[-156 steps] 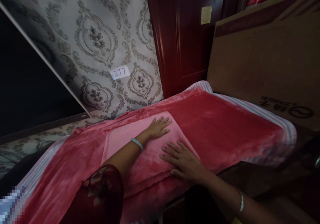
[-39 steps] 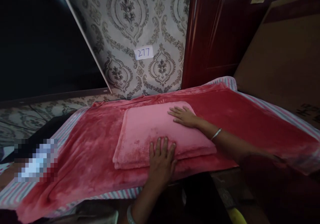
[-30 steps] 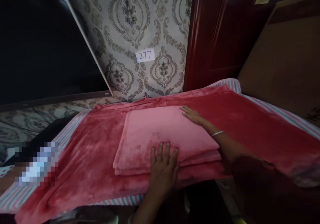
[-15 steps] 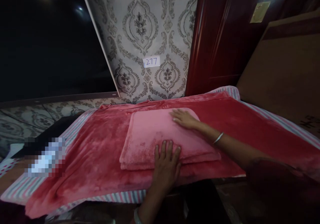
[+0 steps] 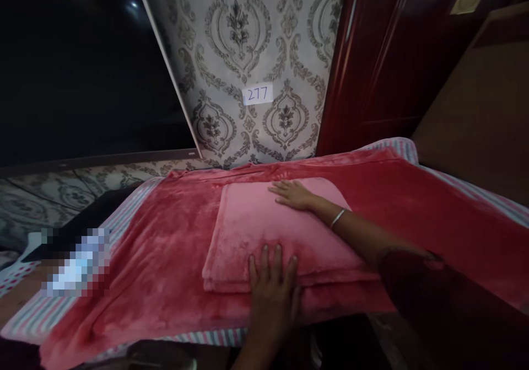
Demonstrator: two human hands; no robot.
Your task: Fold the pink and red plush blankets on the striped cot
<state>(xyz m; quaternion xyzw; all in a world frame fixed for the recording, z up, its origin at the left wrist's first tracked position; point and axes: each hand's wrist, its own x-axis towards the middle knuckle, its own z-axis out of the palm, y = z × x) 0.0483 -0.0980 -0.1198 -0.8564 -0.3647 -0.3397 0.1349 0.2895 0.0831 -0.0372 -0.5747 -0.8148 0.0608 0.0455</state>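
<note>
A folded pink plush blanket (image 5: 248,221) lies in the middle of a larger red plush cloth (image 5: 173,259). My left hand (image 5: 273,287) rests on the blanket's near edge, fingers spread and pointing away from me. Farther back, my right hand (image 5: 291,194) lies flat on the blanket's top near its far edge, with the fingers stretched toward the left. A bracelet (image 5: 338,218) circles the right wrist. Neither hand grips the fabric; both palms face down on it.
Under the red cloth is a striped cloth (image 5: 45,315), showing at the sides and front. A large dark screen (image 5: 82,72) stands behind on the left. Patterned wallpaper carries a paper label (image 5: 258,94) reading 277. A cardboard box (image 5: 487,100) is at the right, beside a dark red door (image 5: 380,55).
My right hand has slid left across the top of the folded blanket. The left hand stays at the near edge, its fingers a little more spread. The view has shifted slightly.
</note>
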